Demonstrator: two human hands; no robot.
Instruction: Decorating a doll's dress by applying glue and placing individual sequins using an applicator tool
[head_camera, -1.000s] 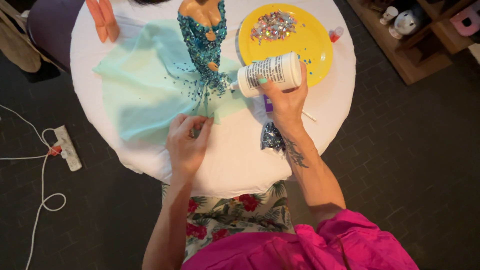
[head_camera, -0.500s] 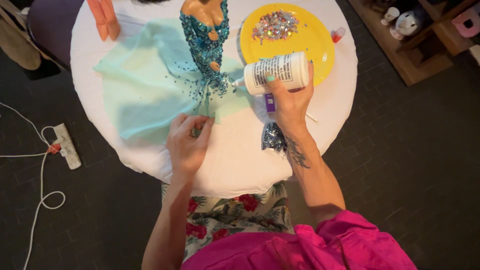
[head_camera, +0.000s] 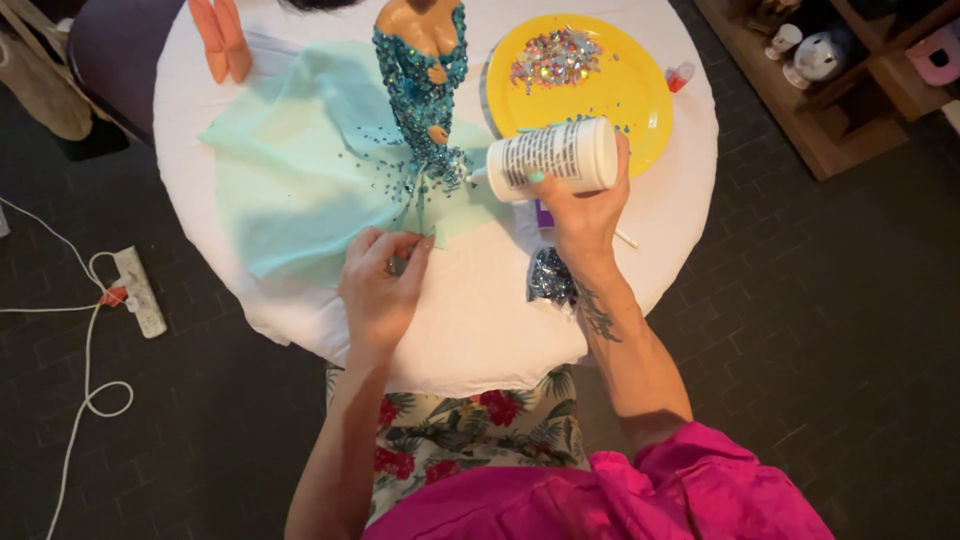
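A yellow plate (head_camera: 640, 95) of sequins, a power strip (head_camera: 138, 291).

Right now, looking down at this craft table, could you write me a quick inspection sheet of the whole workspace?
Surface: round table under a white cloth.
Job's things: doll figure in a teal sequinned dress with a pale green skirt; white bottle.
Clutter: yellow plate of sequins; small sequin bag; orange pieces.
Hands: left hand pinches the skirt hem; right hand holds the bottle sideways.
Cables: white power strip and cord on the floor.
Surroundings: dark floor, wooden shelf with trinkets.
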